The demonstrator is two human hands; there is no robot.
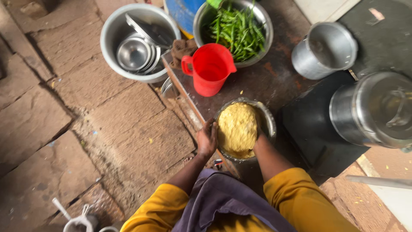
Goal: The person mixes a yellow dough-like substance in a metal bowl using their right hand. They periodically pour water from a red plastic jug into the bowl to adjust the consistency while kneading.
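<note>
A steel bowl (268, 122) full of yellow batter (237, 129) stands on a dark worn table (274, 79). My left hand (207, 138) grips the bowl's left rim, fingers curled over the edge. My right hand (259, 136) is at the bowl's right side, mostly hidden behind the batter and rim, and seems to hold that side. My sleeves are mustard yellow, with a purple cloth over my front.
A red plastic jug (210, 68) stands just beyond the bowl. Behind it is a steel bowl of green beans (238, 28). A large pot of steel dishes (137, 43) sits left. Steel canisters (324, 51) (377, 109) stand right. Stone floor (86, 129) lies left.
</note>
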